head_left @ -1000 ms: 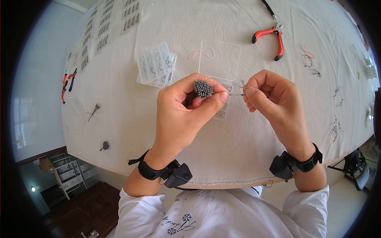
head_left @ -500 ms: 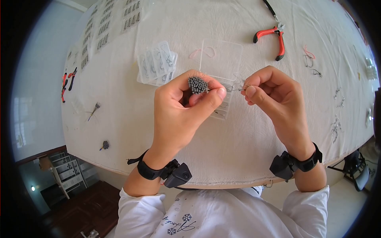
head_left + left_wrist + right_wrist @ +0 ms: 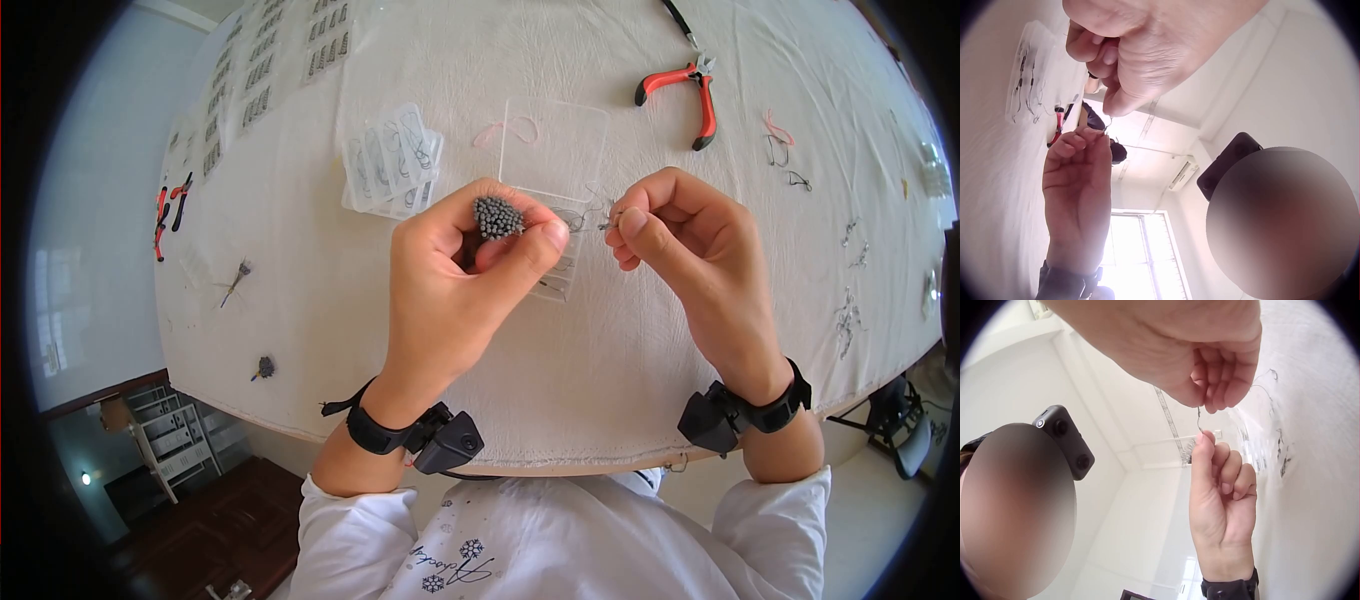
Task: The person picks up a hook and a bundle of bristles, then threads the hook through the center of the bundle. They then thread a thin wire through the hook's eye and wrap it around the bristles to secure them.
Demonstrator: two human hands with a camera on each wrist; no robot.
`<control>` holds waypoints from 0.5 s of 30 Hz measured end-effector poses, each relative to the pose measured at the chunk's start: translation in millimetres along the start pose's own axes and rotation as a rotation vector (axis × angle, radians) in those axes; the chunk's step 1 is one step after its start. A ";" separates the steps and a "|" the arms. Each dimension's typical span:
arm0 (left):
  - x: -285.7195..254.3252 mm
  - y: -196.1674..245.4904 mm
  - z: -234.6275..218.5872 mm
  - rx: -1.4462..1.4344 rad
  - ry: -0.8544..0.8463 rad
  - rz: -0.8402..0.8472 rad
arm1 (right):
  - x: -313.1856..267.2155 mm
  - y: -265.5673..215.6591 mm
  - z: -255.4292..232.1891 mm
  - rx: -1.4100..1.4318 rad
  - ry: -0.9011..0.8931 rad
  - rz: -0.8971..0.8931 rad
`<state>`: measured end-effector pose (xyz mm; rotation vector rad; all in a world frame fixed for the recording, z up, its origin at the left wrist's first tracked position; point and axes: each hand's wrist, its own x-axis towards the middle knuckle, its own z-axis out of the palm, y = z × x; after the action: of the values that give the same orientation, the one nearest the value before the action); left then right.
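In the head view a bundle of grey, round-tipped stems [image 3: 497, 217] rests in the curled left hand [image 3: 465, 270], whose thumb and index finger pinch together at its right side. The right hand [image 3: 690, 240] pinches a small dark wire piece [image 3: 606, 225] between thumb and index finger, a short gap away. A thin twisted wire [image 3: 1199, 419] spans between the two hands' fingertips in the right wrist view. Behind the hands lies an open clear compartment box [image 3: 553, 285] with thin wire pieces in it.
Stacked clear boxes [image 3: 395, 165] lie left of the open box. Red-handled pliers [image 3: 706, 110] are at the back right, more pliers [image 3: 161, 222] at the far left. Small bundles [image 3: 263, 368] sit at left, wire pieces [image 3: 847, 320] at right, packets of small dark pieces [image 3: 330, 40] at the back left.
The left hand has shifted slightly left and up with the bundle, which has turned. The right hand has moved slightly left, and less wire shows at its fingertips.
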<state>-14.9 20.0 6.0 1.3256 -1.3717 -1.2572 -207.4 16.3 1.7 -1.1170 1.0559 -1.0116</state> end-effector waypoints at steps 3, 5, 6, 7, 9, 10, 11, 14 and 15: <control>0.7 0.1 -1.1 0.017 -0.007 0.016 | 0.4 1.1 -0.3 0.004 0.000 -0.012; 0.8 -0.6 -1.4 0.025 -0.011 0.021 | 0.4 0.9 -0.1 0.007 0.001 -0.008; 0.7 -0.3 -1.3 0.023 -0.011 0.016 | 0.2 0.2 0.3 0.010 0.001 -0.002; 0.4 0.2 -1.1 0.021 -0.012 0.011 | 0.1 -0.5 0.6 0.012 0.001 0.004; 0.4 0.2 -1.1 0.019 -0.014 0.007 | -0.1 -1.7 1.0 0.005 0.001 0.011; 0.6 -0.4 -1.4 0.020 -0.015 0.008 | -0.2 -2.0 1.2 0.002 0.002 0.015; 0.7 -0.8 -1.6 0.020 -0.017 0.008 | -0.2 -1.8 1.2 0.007 -0.002 0.020; 0.6 -1.0 -1.7 0.023 -0.022 0.015 | -0.1 -1.1 1.0 0.015 -0.009 0.030; 0.7 -1.7 -1.7 0.022 -0.023 0.016 | 0.0 -1.0 0.8 0.013 -0.009 0.029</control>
<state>-13.0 19.1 4.5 1.3166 -1.4127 -1.2536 -206.7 16.2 2.8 -1.0921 1.0537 -0.9886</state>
